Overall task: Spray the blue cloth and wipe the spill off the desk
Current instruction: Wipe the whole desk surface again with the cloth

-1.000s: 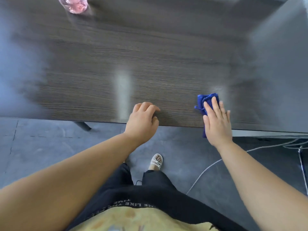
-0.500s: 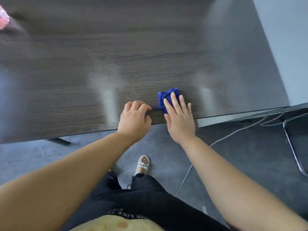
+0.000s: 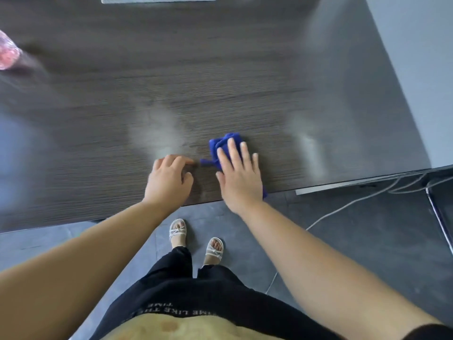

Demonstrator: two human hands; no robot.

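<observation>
The right hand (image 3: pixel 239 177) presses flat, fingers spread, on the crumpled blue cloth (image 3: pixel 221 146) near the dark wooden tabletop (image 3: pixel 220 82) edge, wiping underway; the curled left hand (image 3: pixel 169 179) beside it holds nothing.

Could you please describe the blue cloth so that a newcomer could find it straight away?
Start at the dark wood-grain desk and follow its near edge to the two hands. The blue cloth lies bunched under the flat right hand, beside the left hand. It is the only vivid blue thing there.
</observation>
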